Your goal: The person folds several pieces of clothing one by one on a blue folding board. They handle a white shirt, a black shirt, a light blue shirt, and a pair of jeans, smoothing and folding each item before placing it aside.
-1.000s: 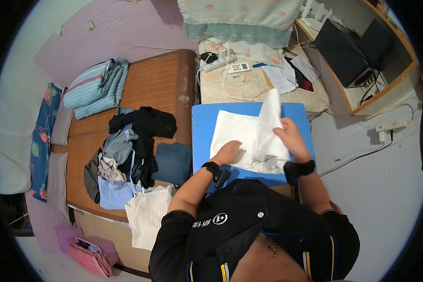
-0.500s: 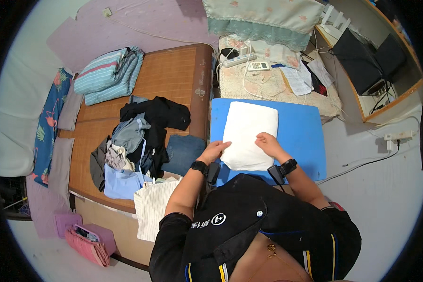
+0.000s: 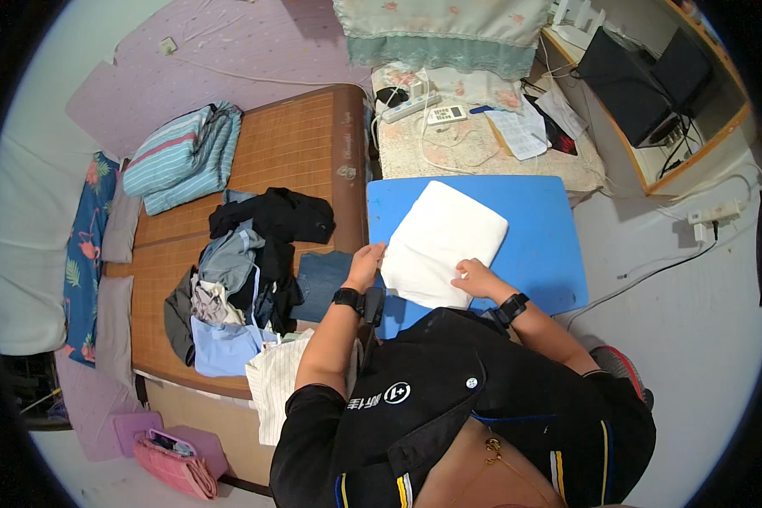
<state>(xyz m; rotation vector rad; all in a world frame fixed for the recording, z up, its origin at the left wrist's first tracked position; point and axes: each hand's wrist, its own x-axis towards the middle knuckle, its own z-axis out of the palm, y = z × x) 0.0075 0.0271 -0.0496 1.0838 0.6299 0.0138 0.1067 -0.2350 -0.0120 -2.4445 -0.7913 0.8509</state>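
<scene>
A folded white cloth (image 3: 444, 241) lies turned at an angle on a blue tabletop (image 3: 550, 245); its exact kind of garment does not show. At its left corner, my left hand (image 3: 367, 264) has its fingers closed on the edge. My right hand (image 3: 477, 278) pinches the cloth at its near right side, with thumb and fingers together. A folded pair of blue jeans (image 3: 322, 284) rests on the bed, just left of my left hand.
The bed (image 3: 300, 118) on the left bears a heap of crumpled clothes (image 3: 254, 254) and a folded striped quilt (image 3: 182, 161). A striped cream garment (image 3: 275, 389) hangs over its near edge. Behind the blue top, a cloth-covered table (image 3: 406, 148) holds cables, a power strip and papers.
The white cloth has turned clockwise on the blue top, from nearly straight to slanted. My left hand has shifted left and my right hand nearer to me. The whole view has tilted slightly.
</scene>
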